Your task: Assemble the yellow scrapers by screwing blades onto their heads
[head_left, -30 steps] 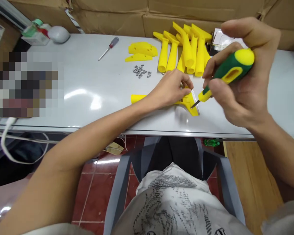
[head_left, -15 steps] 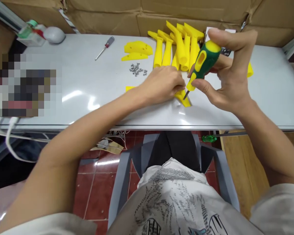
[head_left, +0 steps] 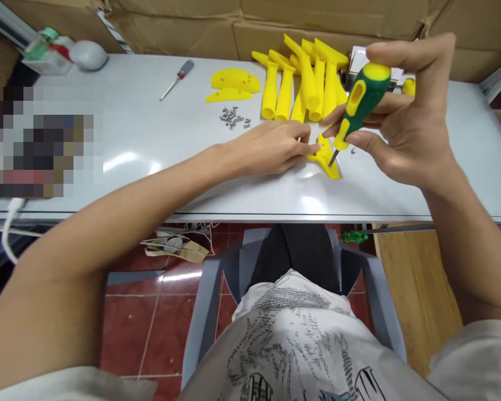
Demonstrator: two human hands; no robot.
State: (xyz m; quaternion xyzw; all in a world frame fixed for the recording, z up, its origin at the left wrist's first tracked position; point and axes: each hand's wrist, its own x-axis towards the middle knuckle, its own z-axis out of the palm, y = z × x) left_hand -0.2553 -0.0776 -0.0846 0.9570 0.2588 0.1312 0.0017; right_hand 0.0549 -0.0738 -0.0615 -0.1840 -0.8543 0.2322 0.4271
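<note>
Slanting through right grip (head_left: 415, 133): screwdriver (head_left: 366, 92)

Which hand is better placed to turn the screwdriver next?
Probably the right hand: it holds the green screwdriver, tip down at the yellow piece. The left hand lies over that piece, seemingly steadying it.

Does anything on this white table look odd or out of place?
Slightly: a small metal bit lies near the right hand, apart from the loose screws heaped beyond the left arm. Nothing looks visibly damaged.
</note>
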